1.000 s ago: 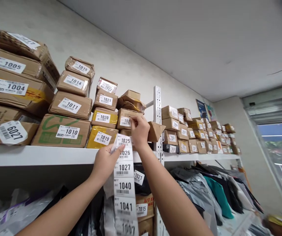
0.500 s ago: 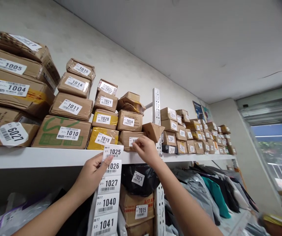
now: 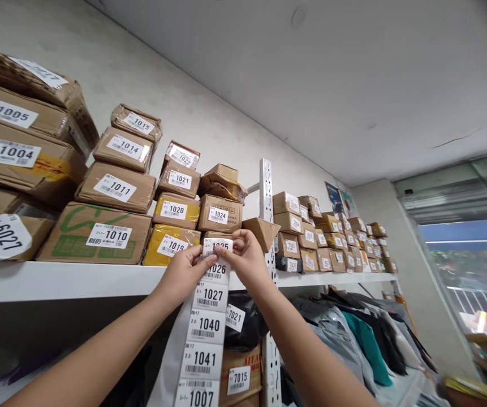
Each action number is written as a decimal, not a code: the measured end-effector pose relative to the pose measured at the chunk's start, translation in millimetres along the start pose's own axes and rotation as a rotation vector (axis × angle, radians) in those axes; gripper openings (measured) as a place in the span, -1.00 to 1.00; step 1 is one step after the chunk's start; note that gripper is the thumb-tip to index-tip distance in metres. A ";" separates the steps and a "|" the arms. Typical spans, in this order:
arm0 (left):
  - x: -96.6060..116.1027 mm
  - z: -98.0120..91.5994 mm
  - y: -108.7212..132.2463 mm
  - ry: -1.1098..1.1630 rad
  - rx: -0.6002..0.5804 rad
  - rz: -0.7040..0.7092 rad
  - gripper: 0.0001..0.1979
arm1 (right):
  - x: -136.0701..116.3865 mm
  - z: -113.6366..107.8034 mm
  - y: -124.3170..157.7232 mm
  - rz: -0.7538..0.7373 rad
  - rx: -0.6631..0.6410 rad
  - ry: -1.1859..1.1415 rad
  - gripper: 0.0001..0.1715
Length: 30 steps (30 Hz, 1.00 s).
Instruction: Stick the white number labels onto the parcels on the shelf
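Note:
A long strip of white number labels hangs in front of the shelf edge, printed 1025, 1026, 1027, 1040, 1041 and 1007 downward. My left hand pinches its left side near the 1026 label, thumb on the front. At the top, the fingers of my right hand are closed on the right corner of the 1025 label; whether that label has come off its backing I cannot tell. Right behind my hands are a box labelled 1024, a yellow-taped box labelled 1019 and a partly hidden box below 1024.
Stacks of labelled cardboard boxes line the white shelf. A perforated metal post rises right of my hands, beside a wedge-shaped box. Below are a black bag labelled 7021, a box labelled 7015 and clothing-like bundles.
My right hand has moved left from the box under 1024 to the strip's top and closed on the 1025 label. My left hand and the strip have shifted rightward and slightly up.

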<state>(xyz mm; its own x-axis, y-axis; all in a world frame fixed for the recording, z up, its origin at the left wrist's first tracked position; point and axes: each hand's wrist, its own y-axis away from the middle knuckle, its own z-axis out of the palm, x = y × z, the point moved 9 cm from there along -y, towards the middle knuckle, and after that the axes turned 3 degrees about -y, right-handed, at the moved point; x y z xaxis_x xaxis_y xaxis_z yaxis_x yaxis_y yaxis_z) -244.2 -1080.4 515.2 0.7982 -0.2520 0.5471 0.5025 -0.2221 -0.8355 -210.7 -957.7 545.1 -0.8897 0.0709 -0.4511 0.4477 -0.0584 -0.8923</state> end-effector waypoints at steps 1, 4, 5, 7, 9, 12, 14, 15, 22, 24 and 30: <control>1.8 -0.1 -2.9 0.000 -0.010 0.012 -0.60 | -1.4 2.9 -3.4 0.008 -0.024 0.001 -0.37; 2.3 -4.5 -8.8 0.193 0.052 -0.016 -0.54 | -12.2 12.6 -11.7 -0.018 -0.104 0.062 -0.58; 3.2 -6.5 -10.3 0.275 0.096 -0.016 -0.53 | -17.7 13.7 -14.7 -0.042 -0.105 0.066 -0.63; 7.0 -8.5 -14.0 0.378 0.174 0.005 -0.53 | -28.1 13.5 -21.5 -0.088 -0.085 0.052 -0.67; 13.5 -10.1 -20.0 0.390 0.227 0.053 -0.55 | -36.2 11.9 -28.7 -0.125 -0.050 0.058 -0.66; 21.9 -16.2 -32.1 0.342 0.287 0.118 -0.57 | -42.9 14.1 -36.5 -0.176 -0.032 0.106 -0.73; 26.9 -24.1 -38.6 0.264 0.345 0.155 -0.62 | -45.7 15.7 -38.7 -0.225 -0.005 0.156 -0.81; 29.7 -28.4 -40.5 0.217 0.381 0.174 -0.66 | -47.8 15.3 -39.1 -0.262 0.027 0.184 -0.85; 40.1 -21.8 -45.9 0.079 0.277 0.186 -0.67 | -73.0 12.1 -62.4 -0.500 0.227 0.311 -0.97; 33.8 -16.9 -42.0 0.005 0.199 0.143 -0.67 | -82.6 3.8 -76.3 -0.547 0.369 0.433 -0.91; 1.5 -21.7 -11.8 0.038 0.085 0.013 -0.61 | -81.3 -10.0 -119.9 -0.447 0.516 0.717 -0.88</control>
<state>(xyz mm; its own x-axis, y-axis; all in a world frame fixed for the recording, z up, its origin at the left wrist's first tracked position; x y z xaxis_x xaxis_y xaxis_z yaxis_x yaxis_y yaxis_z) -256.1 -1098.6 527.0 0.7923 -0.2902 0.5367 0.5203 -0.1383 -0.8427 -191.2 -946.4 688.6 -0.6262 0.7683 -0.1324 -0.1614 -0.2939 -0.9421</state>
